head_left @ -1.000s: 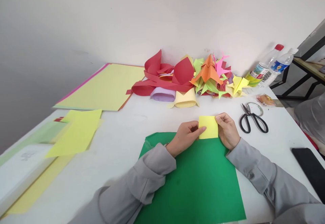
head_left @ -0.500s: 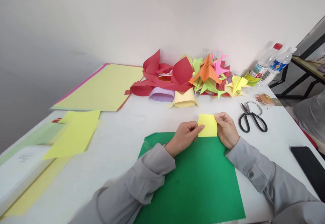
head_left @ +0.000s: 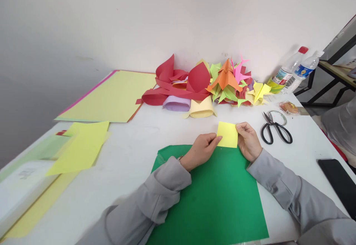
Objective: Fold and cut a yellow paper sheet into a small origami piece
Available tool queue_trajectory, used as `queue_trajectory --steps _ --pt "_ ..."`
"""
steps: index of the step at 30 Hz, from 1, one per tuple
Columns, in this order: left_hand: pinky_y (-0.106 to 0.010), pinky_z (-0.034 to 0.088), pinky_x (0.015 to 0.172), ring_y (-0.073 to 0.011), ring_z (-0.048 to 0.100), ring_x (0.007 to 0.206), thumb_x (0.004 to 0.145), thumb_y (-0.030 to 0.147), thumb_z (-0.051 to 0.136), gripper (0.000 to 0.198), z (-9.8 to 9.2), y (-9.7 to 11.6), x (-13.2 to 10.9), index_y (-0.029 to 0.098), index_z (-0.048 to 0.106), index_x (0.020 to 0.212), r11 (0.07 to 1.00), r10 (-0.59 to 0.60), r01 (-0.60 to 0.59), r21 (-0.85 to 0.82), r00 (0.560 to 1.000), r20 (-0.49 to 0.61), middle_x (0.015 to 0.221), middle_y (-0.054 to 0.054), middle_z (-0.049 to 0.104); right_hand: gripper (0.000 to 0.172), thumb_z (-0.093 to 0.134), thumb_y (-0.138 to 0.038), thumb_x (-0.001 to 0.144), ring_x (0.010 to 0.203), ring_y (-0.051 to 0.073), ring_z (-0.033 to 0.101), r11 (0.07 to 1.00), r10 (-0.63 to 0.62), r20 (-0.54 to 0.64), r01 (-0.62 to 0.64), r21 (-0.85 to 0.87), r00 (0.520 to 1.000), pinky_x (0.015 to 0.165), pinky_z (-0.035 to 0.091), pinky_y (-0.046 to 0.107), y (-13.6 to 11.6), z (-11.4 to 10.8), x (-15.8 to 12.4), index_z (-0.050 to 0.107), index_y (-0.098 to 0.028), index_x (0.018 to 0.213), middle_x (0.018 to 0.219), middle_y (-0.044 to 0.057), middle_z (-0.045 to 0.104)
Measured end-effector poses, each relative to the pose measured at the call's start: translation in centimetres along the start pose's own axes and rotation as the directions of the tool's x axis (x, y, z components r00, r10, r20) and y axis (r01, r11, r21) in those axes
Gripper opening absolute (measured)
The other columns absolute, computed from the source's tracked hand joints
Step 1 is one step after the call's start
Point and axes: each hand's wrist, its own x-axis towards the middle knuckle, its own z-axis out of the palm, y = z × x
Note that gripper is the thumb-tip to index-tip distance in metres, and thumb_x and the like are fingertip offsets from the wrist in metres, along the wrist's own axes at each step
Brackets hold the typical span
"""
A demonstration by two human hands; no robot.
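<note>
A small square of yellow paper (head_left: pixel 228 134) is held up between my two hands, over the far edge of a green sheet (head_left: pixel 217 197). My left hand (head_left: pixel 202 149) pinches its left edge near the lower corner, thumb on top. On the other side, my right hand (head_left: pixel 248 140) grips the right edge between thumb and fingers, close to the upper corner. The undersides of the fingers behind the paper are hidden. Both forearms, in grey sleeves, rest across or beside the green sheet.
Black-handled scissors (head_left: pixel 276 127) lie over a roll of tape (head_left: pixel 279 118) on the right. Behind are folded paper shapes (head_left: pixel 226 80), red paper pieces (head_left: pixel 178 85) and two plastic bottles (head_left: pixel 287 72). Yellow sheets (head_left: pixel 80 145) lie left; a black flat object (head_left: pixel 336 182) lies right.
The yellow square has tilted slightly and its left side has risen a little. My left thumb has shifted from over the paper toward its left edge; my right hand keeps its grip.
</note>
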Motion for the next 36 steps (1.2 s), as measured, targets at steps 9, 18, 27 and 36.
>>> queue_trajectory --steps 9,18,27,36 --pt "-0.024 0.026 0.047 -0.008 0.028 0.047 0.083 0.047 0.047 0.045 -0.1 0.3 -0.3 0.02 0.031 0.05 0.991 -0.048 0.053 -0.125 0.998 0.042 0.047 0.006 0.028 0.027 0.084 -0.033 0.057 0.056 0.011 0.054 0.999 -0.014 0.015 0.014 -0.03 1.0 0.059 0.048 0.027 -0.1 0.2 -0.2 0.061 -0.02 0.061 0.059 -0.004 0.062" --pt "-0.026 0.046 0.057 -0.0147 0.055 0.061 0.071 0.046 0.066 0.035 -0.1 0.1 -0.2 0.012 0.069 0.079 0.898 -0.153 0.17 -0.406 0.985 0.074 0.07 -0.003 0.067 0.024 0.082 -0.034 0.062 0.052 0.011 0.051 0.987 0.023 0.114 -0.004 -0.161 0.993 0.054 0.043 0.025 0.2 0.2 -1.0 0.062 -0.02 0.064 0.057 -0.005 0.061" --pt "-0.031 0.05 0.061 -0.0179 0.06 0.066 0.07 0.046 0.067 0.036 -0.2 0.2 -0.4 0.012 0.071 0.081 0.875 -0.15 0.163 -0.456 0.987 0.065 0.077 -0.006 0.071 0.025 0.076 -0.044 0.066 0.056 0.014 0.055 0.993 0.067 0.165 -0.05 -0.103 0.984 0.057 0.046 0.027 -0.5 0.5 -0.9 0.068 -0.02 0.069 0.06 -0.001 0.063" --pt "-0.028 0.049 0.06 -0.016 0.059 0.067 0.072 0.044 0.067 0.035 -0.2 0.1 -0.4 0.013 0.073 0.086 0.883 -0.126 0.143 -0.446 0.99 0.068 0.083 -0.006 0.072 0.022 0.078 -0.039 0.066 0.062 0.016 0.063 0.975 0.137 0.236 -0.089 -0.203 0.962 0.067 0.049 0.031 -0.4 0.5 -1.4 0.075 -0.02 0.078 0.068 0.001 0.071"
